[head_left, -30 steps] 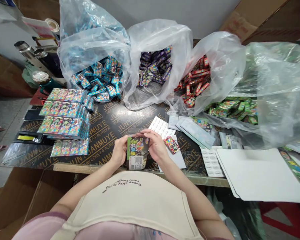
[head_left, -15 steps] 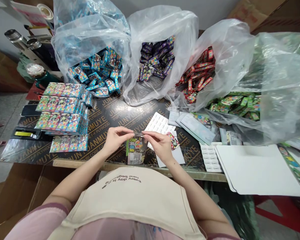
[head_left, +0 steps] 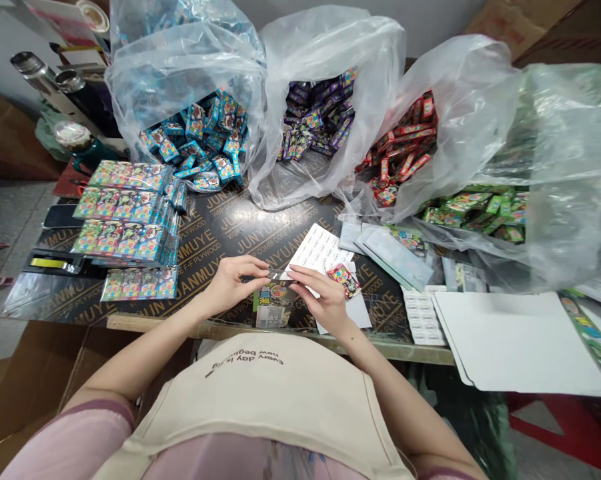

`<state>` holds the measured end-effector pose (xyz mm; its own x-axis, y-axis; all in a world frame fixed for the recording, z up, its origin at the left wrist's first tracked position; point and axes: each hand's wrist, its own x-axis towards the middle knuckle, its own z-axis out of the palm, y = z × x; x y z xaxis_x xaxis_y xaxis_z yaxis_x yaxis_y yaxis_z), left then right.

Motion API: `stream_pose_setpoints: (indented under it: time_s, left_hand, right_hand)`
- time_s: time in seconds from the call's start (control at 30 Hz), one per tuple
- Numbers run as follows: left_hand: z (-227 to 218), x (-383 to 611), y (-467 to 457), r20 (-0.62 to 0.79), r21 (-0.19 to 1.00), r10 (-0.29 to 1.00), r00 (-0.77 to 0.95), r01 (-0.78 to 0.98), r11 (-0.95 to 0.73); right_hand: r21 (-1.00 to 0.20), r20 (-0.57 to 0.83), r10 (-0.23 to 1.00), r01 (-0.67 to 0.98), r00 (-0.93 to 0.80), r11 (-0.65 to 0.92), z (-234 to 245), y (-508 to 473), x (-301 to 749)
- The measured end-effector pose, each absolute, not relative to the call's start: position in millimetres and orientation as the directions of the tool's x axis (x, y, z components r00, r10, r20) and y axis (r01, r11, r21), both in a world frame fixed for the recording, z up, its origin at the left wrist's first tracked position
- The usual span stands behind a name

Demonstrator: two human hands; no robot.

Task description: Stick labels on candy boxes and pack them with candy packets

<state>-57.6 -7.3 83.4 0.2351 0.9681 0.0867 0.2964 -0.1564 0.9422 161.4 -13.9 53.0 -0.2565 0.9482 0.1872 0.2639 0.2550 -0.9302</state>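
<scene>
Left hand [head_left: 239,283] and right hand [head_left: 323,297] apparently pinch a dark pack [head_left: 273,313], its far edge partly hidden.

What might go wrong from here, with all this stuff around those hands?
Perhaps three things. The left hand and right hand pinch the clear top edge of the printed packet, so that film might crease. The small red box lies close by the right hand and might get knocked. The white sheets jut past the table's front edge, so a bump could drop them.
</scene>
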Motion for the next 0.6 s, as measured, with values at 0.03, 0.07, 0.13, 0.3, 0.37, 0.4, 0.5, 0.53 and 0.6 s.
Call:
stream_pose_setpoints:
  time_s: [0.03, 0.07, 0.13, 0.3, 0.37, 0.4, 0.5, 0.53, 0.6]
  left_hand:
    - [82, -58, -7, 0.053, 0.958, 0.971, 0.234, 0.261, -0.116]
    - [80, -58, -6, 0.012, 0.974, 0.974, 0.227, 0.219, -0.063]
    - [78, -58, -5, -0.078, 0.988, 0.976, 0.202, 0.144, 0.049]
    - [76, -58, 0, -0.17, 0.983, 0.972, 0.163, 0.101, 0.155]
    - [78, -57, 1, -0.188, 0.979, 0.965, 0.181, 0.107, 0.171]
    - [79, -57, 1, -0.191, 0.978, 0.963, 0.19, 0.121, 0.17]
    - [82, -54, -2, -0.097, 0.977, 0.975, 0.201, 0.208, 0.055]
    - [82, -53, -4, -0.036, 0.97, 0.978, 0.204, 0.244, -0.015]
    - [80, -51, -10, 0.078, 0.942, 0.971, 0.225, 0.303, -0.146]
  right_hand:
    - [-0.917, 0.216, 0.945, 0.281, -0.245, 0.282, 51, -16, 162]
    - [-0.911, 0.228, 0.946, 0.292, -0.232, 0.291, 50, -17, 161]
    - [-0.921, 0.212, 0.954, 0.284, -0.213, 0.268, 50, -18, 159]
    - [-0.946, 0.171, 0.965, 0.239, -0.198, 0.217, 56, -13, 155]
    - [-0.946, 0.19, 0.961, 0.226, -0.201, 0.234, 56, -11, 155]
    - [-0.946, 0.194, 0.96, 0.22, -0.201, 0.237, 56, -11, 156]
    - [-0.949, 0.176, 0.965, 0.226, -0.196, 0.219, 52, -10, 161]
    - [-0.951, 0.162, 0.968, 0.233, -0.192, 0.205, 48, -11, 163]
    - [-0.965, 0.103, 0.98, 0.223, -0.171, 0.14, 37, -17, 166]
